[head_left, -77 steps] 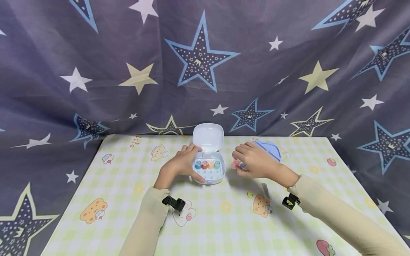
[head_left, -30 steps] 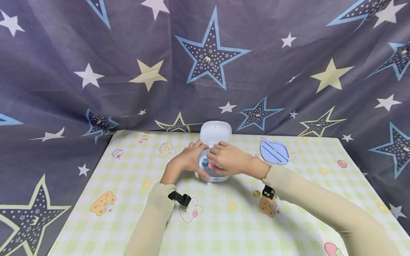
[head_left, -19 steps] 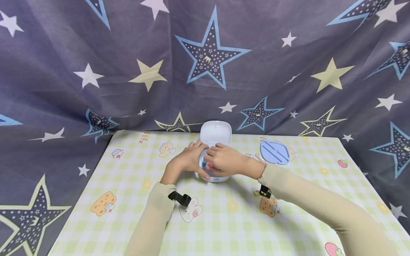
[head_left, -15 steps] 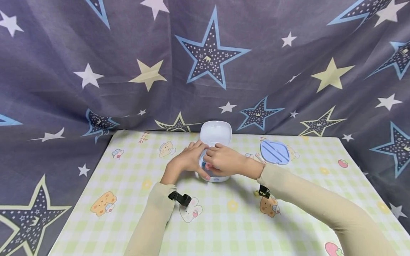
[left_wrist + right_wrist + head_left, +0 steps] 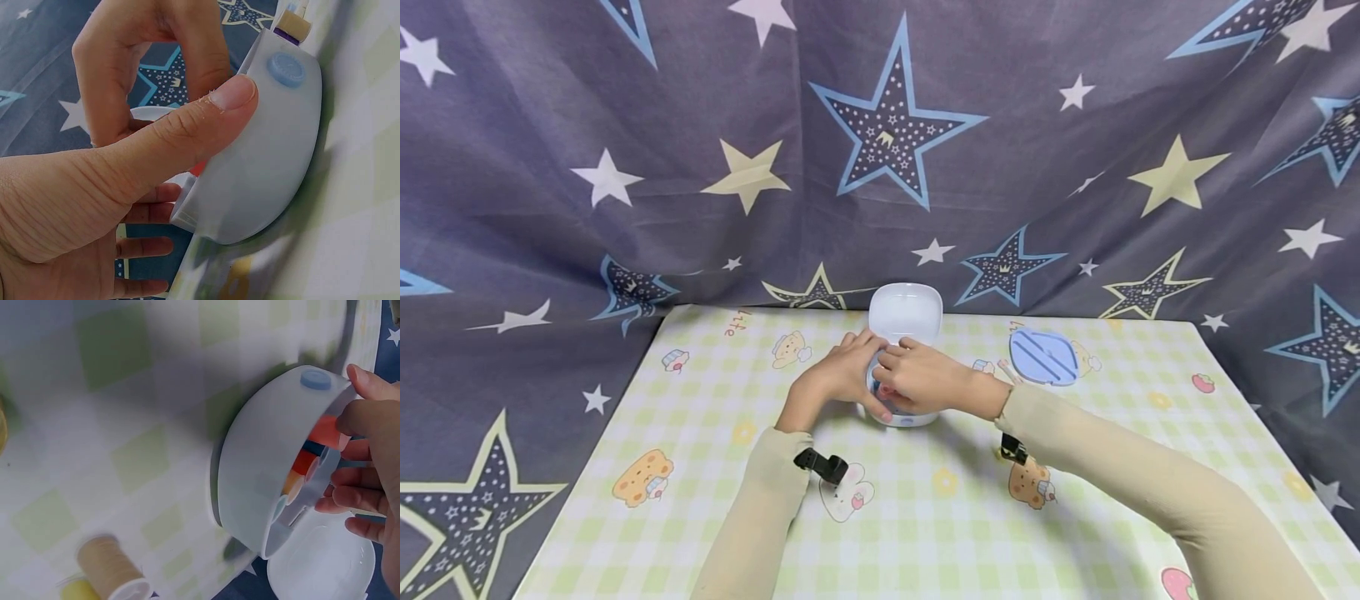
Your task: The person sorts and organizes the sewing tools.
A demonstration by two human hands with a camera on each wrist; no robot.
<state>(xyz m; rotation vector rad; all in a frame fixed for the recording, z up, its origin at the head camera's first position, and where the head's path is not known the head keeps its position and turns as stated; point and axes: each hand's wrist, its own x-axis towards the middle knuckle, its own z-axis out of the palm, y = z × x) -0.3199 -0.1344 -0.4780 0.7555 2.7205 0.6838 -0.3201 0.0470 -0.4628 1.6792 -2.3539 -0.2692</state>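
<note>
A white plastic box (image 5: 912, 421) with a blue clasp (image 5: 286, 69) stands on the table, its lid (image 5: 906, 310) raised at the back. My left hand (image 5: 848, 375) grips its left side, thumb on the front wall. My right hand (image 5: 928, 379) is over the box and pinches a coral thread spool (image 5: 325, 432) at the opening. Behind that spool, a red spool (image 5: 305, 462), an orange one (image 5: 292, 485) and a mint one (image 5: 280, 506) stand in a row inside. In the head view, my right hand hides most of the interior.
A blue tray-like insert (image 5: 1043, 357) lies on the table to the right. A tan thread spool (image 5: 109, 569) and a yellow one (image 5: 78, 590) lie loose right of the box. The checked tablecloth (image 5: 925, 517) extends in front; a star-patterned curtain (image 5: 820, 242) hangs behind.
My right hand has come left from the tabletop to the box with the coral spool, then crept further left along the row. My left hand keeps its grip on the box.
</note>
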